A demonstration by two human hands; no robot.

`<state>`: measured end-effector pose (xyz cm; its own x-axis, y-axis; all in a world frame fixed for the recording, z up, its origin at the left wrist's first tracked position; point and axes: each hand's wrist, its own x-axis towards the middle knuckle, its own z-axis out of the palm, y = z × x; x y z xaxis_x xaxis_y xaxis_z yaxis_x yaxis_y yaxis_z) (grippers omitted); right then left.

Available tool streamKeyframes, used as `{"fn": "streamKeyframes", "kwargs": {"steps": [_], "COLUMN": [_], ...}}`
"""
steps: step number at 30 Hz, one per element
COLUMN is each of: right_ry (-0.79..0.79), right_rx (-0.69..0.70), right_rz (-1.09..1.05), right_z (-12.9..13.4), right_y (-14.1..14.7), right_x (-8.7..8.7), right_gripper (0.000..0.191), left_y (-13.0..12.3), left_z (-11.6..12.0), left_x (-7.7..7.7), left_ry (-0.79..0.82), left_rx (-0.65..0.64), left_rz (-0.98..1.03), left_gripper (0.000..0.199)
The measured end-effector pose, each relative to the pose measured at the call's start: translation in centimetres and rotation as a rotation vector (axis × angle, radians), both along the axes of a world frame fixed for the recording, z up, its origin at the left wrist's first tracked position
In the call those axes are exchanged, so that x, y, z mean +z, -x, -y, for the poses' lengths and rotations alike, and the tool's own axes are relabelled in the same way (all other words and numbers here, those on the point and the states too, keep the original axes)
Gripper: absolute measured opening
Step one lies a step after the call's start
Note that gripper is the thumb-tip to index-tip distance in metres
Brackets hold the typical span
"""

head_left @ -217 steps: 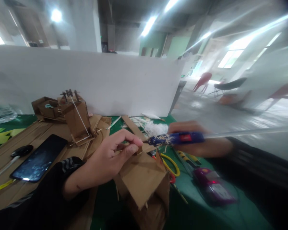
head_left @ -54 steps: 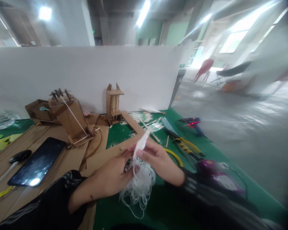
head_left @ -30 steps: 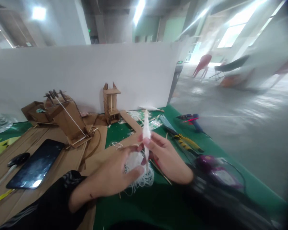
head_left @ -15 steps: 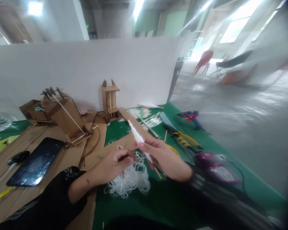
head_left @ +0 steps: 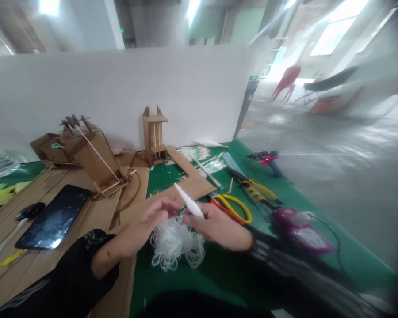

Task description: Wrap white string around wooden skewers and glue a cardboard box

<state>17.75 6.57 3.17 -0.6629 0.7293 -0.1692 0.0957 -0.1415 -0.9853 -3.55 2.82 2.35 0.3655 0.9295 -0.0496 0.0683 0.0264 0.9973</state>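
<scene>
My right hand [head_left: 220,225] is closed around a white tapered spindle-shaped piece [head_left: 189,202], its pointed tip slanting up and to the left. Just left of it, my left hand [head_left: 154,218] has its fingers curled in a pinch at the white string [head_left: 175,243]. That string lies in a loose, tangled heap below both hands. The fingertips of my left hand are partly hidden, so the exact strand is hard to make out.
Scissors [head_left: 234,210], pliers [head_left: 262,192] and a purple power strip [head_left: 301,229] lie to the right, with a glue gun [head_left: 265,160] behind. A phone [head_left: 53,216] rests on cardboard at left. Cardboard models [head_left: 155,137] stand against the white partition [head_left: 119,88].
My right hand has moved slightly left and down with the white piece, uncovering the scissors. My left hand has lifted a little, its fingers nearer the piece.
</scene>
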Motion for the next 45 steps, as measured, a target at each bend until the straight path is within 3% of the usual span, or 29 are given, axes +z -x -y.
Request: {"fn": "streamKeyframes", "kwargs": {"steps": [5, 7, 13, 16, 18, 22, 25, 28, 33, 39, 45], "right_ry": [0.143, 0.156, 0.241, 0.288, 0.31, 0.273, 0.189, 0.079, -0.062, -0.084, -0.077], "right_rx": [-0.161, -0.182, -0.095, -0.05, -0.024, -0.057, -0.037, -0.015, -0.055, -0.084, -0.071], "right_rz": [-0.099, -0.127, -0.141, -0.175, -0.182, -0.103, -0.062, -0.046, 0.098, 0.152, 0.165], "right_z": [-0.6, -0.8, -0.3, -0.1, 0.0, 0.5, 1.1, 1.5, 1.3, 0.8, 0.6], "right_y": [-0.7, -0.8, -0.5, -0.4, -0.4, 0.0, 0.5, 0.8, 0.8, 0.5, 0.4], "right_x": [-0.9, -0.8, -0.4, -0.5, -0.8, -1.7, -2.0, -2.0, -2.2, -2.5, -2.8], "right_gripper": [0.028, 0.026, 0.016, 0.013, 0.013, 0.018, 0.028, 0.037, 0.019, 0.014, 0.014], "left_y": [1.8, 2.0, 0.5, -0.2, -0.5, -0.7, -0.7, -0.5, -0.4, -0.2, 0.2], "left_z": [2.2, 2.7, 2.5, 2.4, 2.4, 2.6, 2.5, 2.5, 2.4, 2.3, 2.5], "left_x": [0.0, -0.2, -0.7, -1.0, -1.2, -1.7, -2.0, -2.3, -2.8, -2.9, -2.4], "left_ry": [-0.249, -0.311, -0.333, -0.418, -0.456, -0.442, -0.334, -0.217, -0.122, 0.104, 0.091], "left_rx": [-0.135, -0.14, -0.098, -0.11, -0.077, 0.043, 0.104, 0.12, 0.128, 0.143, 0.212], "left_rz": [-0.402, -0.503, -0.622, -0.643, -0.623, -0.558, -0.533, -0.469, -0.209, 0.17, 0.229], "left_gripper": [0.056, 0.059, 0.044, 0.018, 0.006, 0.008, 0.005, 0.015, 0.02, 0.026, 0.04]}}
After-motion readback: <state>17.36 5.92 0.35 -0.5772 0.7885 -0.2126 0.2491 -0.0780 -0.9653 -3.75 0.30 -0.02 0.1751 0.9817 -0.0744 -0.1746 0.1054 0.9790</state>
